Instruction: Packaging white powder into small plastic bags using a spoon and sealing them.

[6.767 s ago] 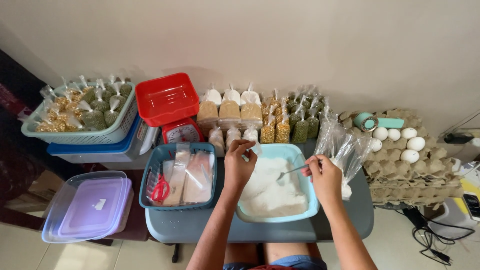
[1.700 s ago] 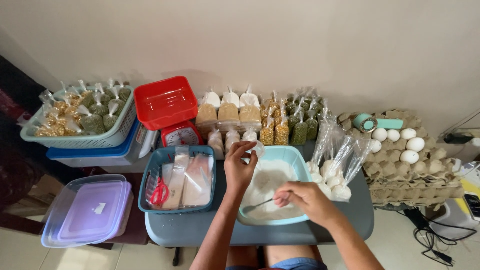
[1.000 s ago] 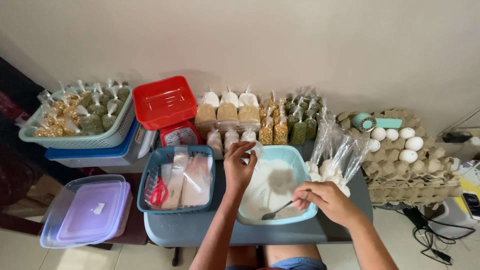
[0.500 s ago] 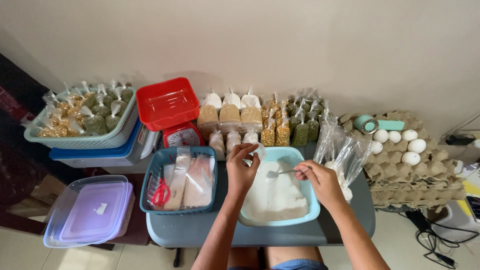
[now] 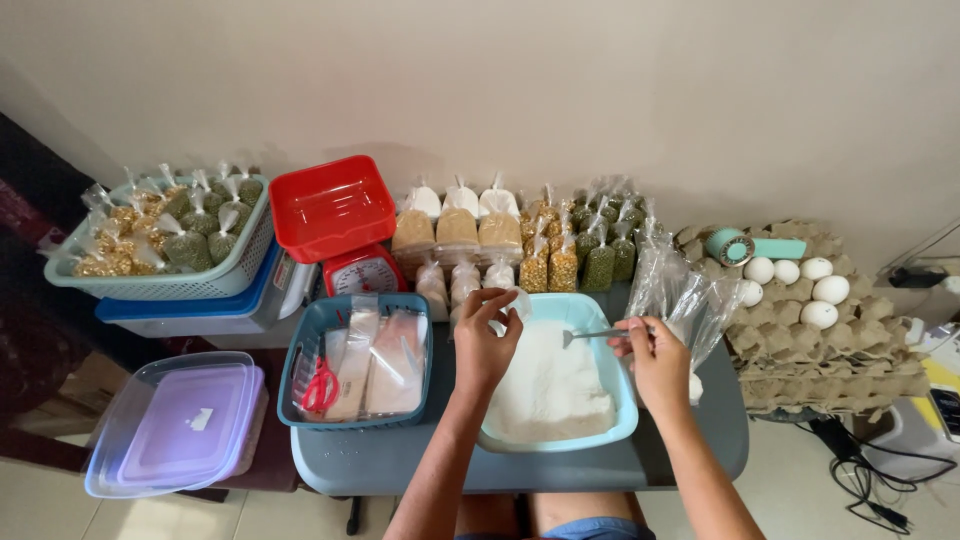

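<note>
Over the tub point(image 5: 617, 425) of powder point(image 5: 550, 385), left hand point(image 5: 487, 340) pinches a limp bag point(image 5: 518, 302) at its mouth; right hand point(image 5: 655, 358) grips spoon point(image 5: 592, 335) by handle. Powder probably spills easily.

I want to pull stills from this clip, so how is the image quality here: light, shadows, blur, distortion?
Head view: soft, even light, with faint shadows on the wall behind the red tray; no harsh glare, only small glints on the filled bags; left hand, right hand and spoon look sharp; wide-angle bending shows at the edges, near the lidded tub.
</note>
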